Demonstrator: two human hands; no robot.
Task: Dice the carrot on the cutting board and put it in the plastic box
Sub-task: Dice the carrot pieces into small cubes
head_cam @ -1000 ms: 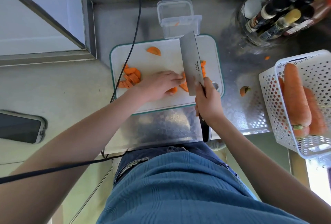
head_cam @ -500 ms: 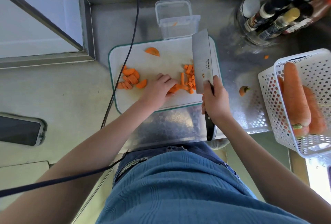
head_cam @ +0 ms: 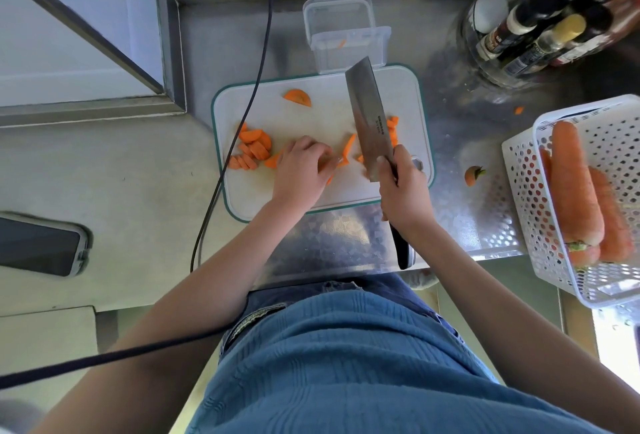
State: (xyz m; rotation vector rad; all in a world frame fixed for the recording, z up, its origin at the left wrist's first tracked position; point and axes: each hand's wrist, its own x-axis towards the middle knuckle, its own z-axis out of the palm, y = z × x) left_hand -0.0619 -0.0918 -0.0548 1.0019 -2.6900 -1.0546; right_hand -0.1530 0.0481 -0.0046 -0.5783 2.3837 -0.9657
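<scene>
The right hand (head_cam: 403, 187) has a closed grip on the cleaver (head_cam: 369, 123) where handle meets blade. Half a second ago the blade lay at the board's right edge, right of the diced bits; now it has swung left, and those diced pieces (head_cam: 393, 128) lie just right of it. The left hand (head_cam: 301, 166), just left of that grip, curls its fingers on carrot strips (head_cam: 346, 151) on the cutting board (head_cam: 325, 118), having slid slightly left. Sliced half-rounds (head_cam: 252, 151) lie left of the left hand. The plastic box (head_cam: 346, 38) stands beyond the blade tip on the worktop (head_cam: 221, 38).
</scene>
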